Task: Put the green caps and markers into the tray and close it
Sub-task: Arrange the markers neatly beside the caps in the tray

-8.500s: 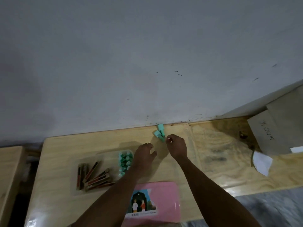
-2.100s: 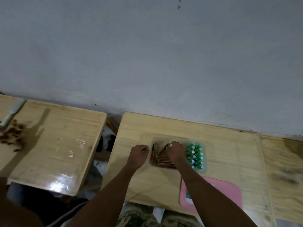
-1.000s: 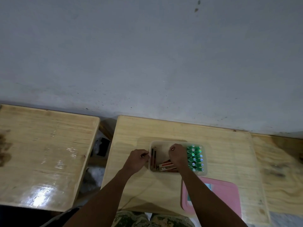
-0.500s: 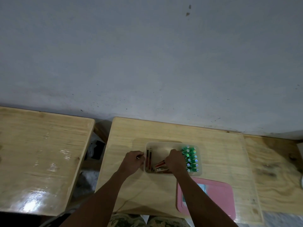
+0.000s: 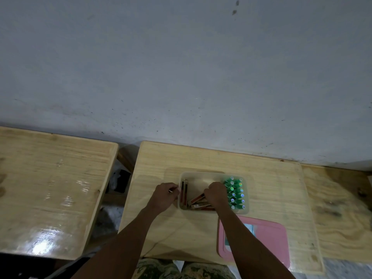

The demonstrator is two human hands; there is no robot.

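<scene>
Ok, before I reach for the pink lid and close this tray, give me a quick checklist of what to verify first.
1. Green caps in the tray: ok, standing in rows at its right end.
2. Markers inside: ok, though those by the near wall lie crossed.
3. Markers low enough for the lid: cannot tell.
4. Right hand out of the tray: not ok, it is over the markers.
5. Left hand free: cannot tell, it pinches something thin at the tray's left wall.
6. Pink lid within reach: ok, flat on the table near the tray, partly under the right forearm.
</scene>
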